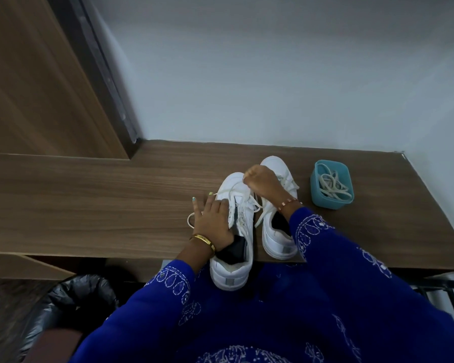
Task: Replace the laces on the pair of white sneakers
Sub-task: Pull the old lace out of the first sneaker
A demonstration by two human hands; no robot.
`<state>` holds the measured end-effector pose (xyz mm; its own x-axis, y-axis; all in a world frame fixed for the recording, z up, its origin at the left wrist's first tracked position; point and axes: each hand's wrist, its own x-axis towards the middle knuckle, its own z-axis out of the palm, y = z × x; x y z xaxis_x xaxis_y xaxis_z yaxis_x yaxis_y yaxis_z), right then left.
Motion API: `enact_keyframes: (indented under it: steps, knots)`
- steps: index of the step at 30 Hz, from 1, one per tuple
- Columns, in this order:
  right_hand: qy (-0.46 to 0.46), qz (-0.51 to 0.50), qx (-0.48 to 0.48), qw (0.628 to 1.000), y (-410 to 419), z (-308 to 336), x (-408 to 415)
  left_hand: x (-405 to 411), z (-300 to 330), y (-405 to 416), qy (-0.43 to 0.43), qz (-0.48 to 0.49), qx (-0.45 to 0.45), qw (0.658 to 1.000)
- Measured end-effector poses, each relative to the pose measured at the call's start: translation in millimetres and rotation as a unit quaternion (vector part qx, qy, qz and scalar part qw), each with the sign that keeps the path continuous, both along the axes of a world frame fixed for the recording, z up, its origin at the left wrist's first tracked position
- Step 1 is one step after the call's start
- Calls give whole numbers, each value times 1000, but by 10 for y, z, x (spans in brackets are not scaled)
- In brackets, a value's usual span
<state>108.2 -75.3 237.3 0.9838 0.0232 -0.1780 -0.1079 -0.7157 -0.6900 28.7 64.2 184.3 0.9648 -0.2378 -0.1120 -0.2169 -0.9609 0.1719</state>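
In the view from my head, I take the left sneaker (233,226) as my landmark: it lies on the wooden desk (89,200) with its long axis running away from me, the toe far and the heel hanging a little over the near edge of the desk. My left hand (212,221) rests flat on the left side of this sneaker, with the fingers straight and spread, so it only presses the shoe and holds nothing. My right hand (260,180) is above the toe end of the same sneaker, with the fingers curled; it seems to pinch the old lace (236,191) near the front eyelets, though I cannot see the fingertips well. A loose loop of this lace falls on the desk just left of the sneaker. The right sneaker (278,226) stands just beside the landmark on its right, parallel to it, partly under my right wrist. The teal container (330,203) with the new laces (332,184) is further right of the landmark, well apart, nearer to my right hand. I think the next pull must go along the shoe's axis, away from the eyelets, while the left hand keeps the shoe from sliding.
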Motion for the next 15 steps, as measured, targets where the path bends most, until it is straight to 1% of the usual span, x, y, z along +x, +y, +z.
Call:
enact_keyframes:
  steps: [1, 3, 4, 6, 7, 8, 9, 10, 12, 13, 15]
  knots:
    - [-41, 38, -56, 997, -2, 0, -2, 0, -13, -7, 0, -1, 5, 1000]
    - [-82, 125, -151, 977, 25, 5, -31, 10, -20, -21, 4, -10, 18, 1000]
    - [-94, 166, -211, 959, 56, 2, -54, 13, -13, -24, 10, -14, 22, 1000]
    - [-122, 226, -338, 905, 123, -5, -102, 19, -2, -22, 18, -18, 22, 999]
    - [-138, 238, -370, 887, 142, -17, -119, 23, 0, -18, 20, -19, 19, 999]
    - [-146, 236, -375, 885, 151, -20, -131, 23, 6, -14, 23, -19, 17, 999]
    - [-145, 225, -354, 896, 164, -9, -135, 23, 10, -8, 27, -19, 16, 999]
    - [-130, 203, -301, 923, 167, 13, -131, 23, 12, -4, 29, -19, 14, 999]
    - [-64, 152, -150, 975, 163, 70, -79, 24, 17, 7, 31, -22, 11, 999]
    - [-25, 139, -87, 986, 161, 111, -60, 26, 17, 10, 31, -23, 9, 999]
    - [37, 124, -9, 992, 150, 184, -57, 31, 7, 8, 30, -22, 6, 999]
